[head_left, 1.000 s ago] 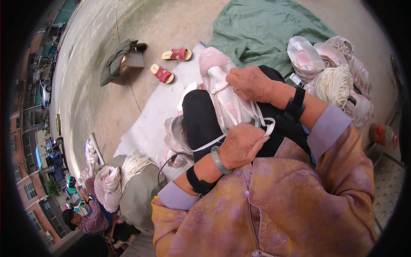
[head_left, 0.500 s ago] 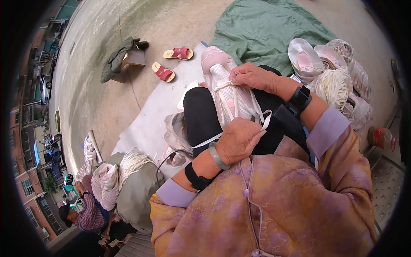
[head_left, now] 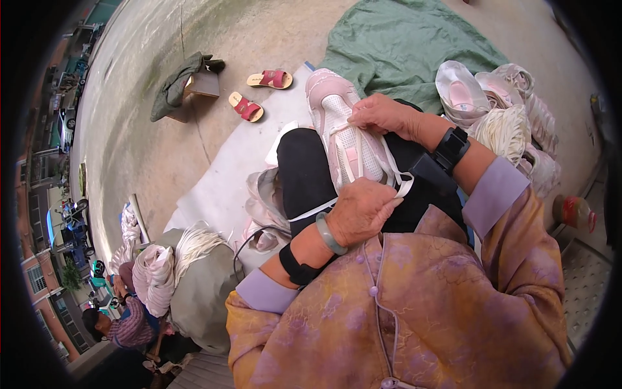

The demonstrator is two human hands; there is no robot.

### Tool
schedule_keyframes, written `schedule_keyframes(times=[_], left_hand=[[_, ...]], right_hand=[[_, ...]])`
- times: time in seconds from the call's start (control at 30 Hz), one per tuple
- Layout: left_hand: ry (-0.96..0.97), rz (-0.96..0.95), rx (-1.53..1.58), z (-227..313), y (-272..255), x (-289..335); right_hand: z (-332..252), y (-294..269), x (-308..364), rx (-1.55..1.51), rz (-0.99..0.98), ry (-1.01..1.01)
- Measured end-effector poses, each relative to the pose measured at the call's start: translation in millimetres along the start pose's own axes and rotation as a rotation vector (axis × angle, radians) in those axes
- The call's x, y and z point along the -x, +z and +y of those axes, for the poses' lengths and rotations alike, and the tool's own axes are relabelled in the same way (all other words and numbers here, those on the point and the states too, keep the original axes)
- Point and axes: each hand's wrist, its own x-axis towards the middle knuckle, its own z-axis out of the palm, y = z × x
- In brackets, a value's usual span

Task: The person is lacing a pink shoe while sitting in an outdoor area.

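A pale pink shoe is laid sole-down across the person's lap, on the black trousers, with its toe pointed away from the body. The right hand is pressed on the upper part of the shoe, near the eyelets; its fingers are closed together on a white lace at the tongue. The left hand is held at the heel end of the shoe, its fingers curled shut around the loose white lace ends, which are seen looping out beside the knuckles. A green bangle and a black band are worn on the left wrist, and a black watch-like band on the right wrist. A purple and ochre patterned jacket is worn by the person.

A white sheet is spread on the concrete floor under the legs. More pale shoe uppers are piled just beside the left knee. A heap of pink and white shoes is stacked to the right, next to a green cloth. Two red-strapped sandals are left on the floor further away, near a small box draped with a dark garment. A grey sack with bundles of white laces is set at the lower left, where another person is seated. A red-capped jar is seen at the right edge.
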Motion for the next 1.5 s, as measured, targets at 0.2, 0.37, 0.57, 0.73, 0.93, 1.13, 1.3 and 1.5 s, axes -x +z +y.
schedule_keyframes(times=[0.2,0.37,0.57,0.73,0.93,1.13,1.3,1.5], left_hand=[[-0.056,-0.031,0.243,16,3,-17],[-0.008,-0.061,0.184,18,3,-15],[0.044,-0.124,0.144,21,7,-8],[0.059,-0.197,0.219,25,1,-7],[0.058,-0.247,0.271,23,-4,-9],[0.074,-0.246,0.158,17,6,-6],[0.084,-0.224,0.156,18,5,-7],[0.075,-0.217,0.127,16,4,-3]], right_hand=[[6,4,6,-0.069,-0.043,-0.057],[16,-7,1,-0.173,-0.148,-0.049],[13,-5,3,-0.188,-0.122,-0.088],[14,-2,2,-0.197,-0.045,-0.073],[12,-7,-2,-0.104,0.02,-0.034],[-14,21,1,0.682,0.216,-0.529],[-23,40,-5,1.214,0.201,-0.691],[-29,50,-16,1.357,0.139,-0.585]])
